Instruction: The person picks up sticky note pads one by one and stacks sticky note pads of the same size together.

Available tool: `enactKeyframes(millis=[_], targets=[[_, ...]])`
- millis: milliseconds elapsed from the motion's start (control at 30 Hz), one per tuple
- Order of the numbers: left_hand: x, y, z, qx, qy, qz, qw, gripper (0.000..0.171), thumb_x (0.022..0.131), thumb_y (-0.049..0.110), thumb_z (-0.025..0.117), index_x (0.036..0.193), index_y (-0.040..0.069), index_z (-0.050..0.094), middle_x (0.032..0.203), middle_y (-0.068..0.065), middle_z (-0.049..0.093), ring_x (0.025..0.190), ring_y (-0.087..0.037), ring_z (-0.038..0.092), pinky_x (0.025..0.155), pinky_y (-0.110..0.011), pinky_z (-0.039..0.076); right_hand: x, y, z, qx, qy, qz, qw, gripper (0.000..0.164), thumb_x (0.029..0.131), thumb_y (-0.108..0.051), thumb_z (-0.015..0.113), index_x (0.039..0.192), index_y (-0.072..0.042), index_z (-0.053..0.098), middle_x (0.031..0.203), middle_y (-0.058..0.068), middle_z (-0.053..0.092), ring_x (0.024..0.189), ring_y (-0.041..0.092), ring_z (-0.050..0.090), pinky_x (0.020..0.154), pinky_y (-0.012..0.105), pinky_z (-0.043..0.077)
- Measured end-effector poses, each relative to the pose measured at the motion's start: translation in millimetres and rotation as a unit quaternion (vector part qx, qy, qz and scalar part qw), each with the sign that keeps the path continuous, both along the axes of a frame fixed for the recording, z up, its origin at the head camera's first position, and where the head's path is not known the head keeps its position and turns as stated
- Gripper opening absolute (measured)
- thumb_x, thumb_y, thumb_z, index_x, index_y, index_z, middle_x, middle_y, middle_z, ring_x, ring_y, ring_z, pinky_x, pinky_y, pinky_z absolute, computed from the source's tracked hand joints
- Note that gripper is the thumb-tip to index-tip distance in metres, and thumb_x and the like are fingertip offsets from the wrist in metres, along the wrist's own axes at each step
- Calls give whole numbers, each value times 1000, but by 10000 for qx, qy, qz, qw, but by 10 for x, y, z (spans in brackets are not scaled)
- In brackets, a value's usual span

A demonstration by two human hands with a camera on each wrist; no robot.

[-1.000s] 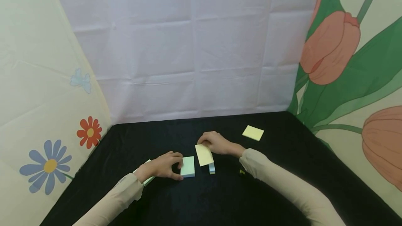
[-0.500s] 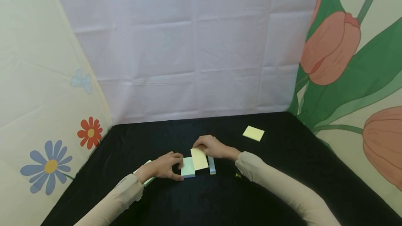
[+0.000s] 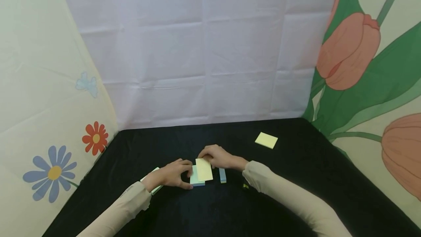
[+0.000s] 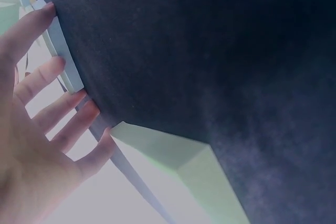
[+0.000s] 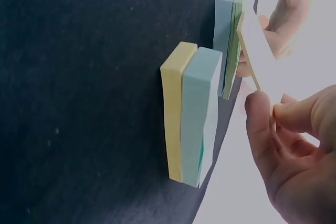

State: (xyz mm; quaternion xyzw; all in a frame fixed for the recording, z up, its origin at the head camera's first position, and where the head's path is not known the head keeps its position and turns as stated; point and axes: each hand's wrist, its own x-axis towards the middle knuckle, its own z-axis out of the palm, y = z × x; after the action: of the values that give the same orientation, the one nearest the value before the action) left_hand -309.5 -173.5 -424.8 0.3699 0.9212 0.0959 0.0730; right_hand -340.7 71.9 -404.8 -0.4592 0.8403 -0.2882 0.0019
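My left hand holds a stack of sticky note pads, light green over blue, its thumb at the near side and fingers at the far side. My right hand pinches a thin pale yellow sticky note pad by its far end. That pad hangs tilted over the green-topped stack; in the right wrist view its lower edge lies close to the stack, and contact is hard to judge. Beside the right hand stands another stack, blue on yellow, with a paler layer on top.
Another light green pad lies beneath the left wrist, partly hidden in the head view. At the far right of the black-covered table rests a yellow pad. A small yellow-and-dark object sits near the right sleeve.
My right hand has carried the yellow pad leftward and slightly nearer, from above the blue-and-yellow stack to over the green-topped stack. My left hand has stayed in place.
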Motion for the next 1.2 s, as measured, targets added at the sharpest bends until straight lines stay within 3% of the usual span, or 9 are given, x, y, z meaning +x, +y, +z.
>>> enactKeyframes(millis=[200, 400, 533, 833, 1200], targets=[[-5, 6, 13, 14, 70, -7, 10000, 36, 82, 56, 73, 88, 27, 53, 128, 1, 54, 98, -15, 44, 78, -32, 41, -19, -25, -5, -35, -420, 99, 9991, 23, 99, 3, 53, 115, -2, 69, 105, 11, 63, 63, 8, 57, 52, 23, 51], [-2, 8, 29, 58, 45, -16, 10000, 37, 83, 55, 74, 88, 25, 53, 127, 1, 53, 100, -17, 45, 79, -34, 41, -10, -21, 18, 127, -916, 140, 9956, 28, 94, 5, 56, 119, 0, 66, 111, 14, 64, 76, 13, 62, 58, 24, 52], [3, 6, 32, 59, 29, -16, 10000, 37, 83, 55, 74, 87, 25, 52, 129, 1, 52, 103, -17, 46, 80, -35, 41, -8, -30, 25, 246, -897, 159, 9955, 26, 93, 1, 62, 119, 0, 66, 109, 13, 63, 76, 12, 60, 58, 24, 51], [22, -8, 13, 120, 94, -74, 9999, 37, 84, 55, 73, 88, 25, 52, 120, 4, 51, 94, -14, 43, 75, -31, 39, -19, -85, -25, 191, -864, 51, 9961, 22, 93, 1, 65, 115, -2, 67, 105, 12, 65, 55, 7, 56, 51, 24, 49], [53, -14, 2, 209, 86, -85, 9997, 36, 84, 54, 73, 90, 24, 54, 119, 4, 50, 97, -15, 44, 77, -33, 40, -13, -134, -105, 261, -872, -27, 9958, 22, 94, 0, 64, 115, -2, 66, 106, 11, 63, 55, 7, 56, 51, 24, 50]])
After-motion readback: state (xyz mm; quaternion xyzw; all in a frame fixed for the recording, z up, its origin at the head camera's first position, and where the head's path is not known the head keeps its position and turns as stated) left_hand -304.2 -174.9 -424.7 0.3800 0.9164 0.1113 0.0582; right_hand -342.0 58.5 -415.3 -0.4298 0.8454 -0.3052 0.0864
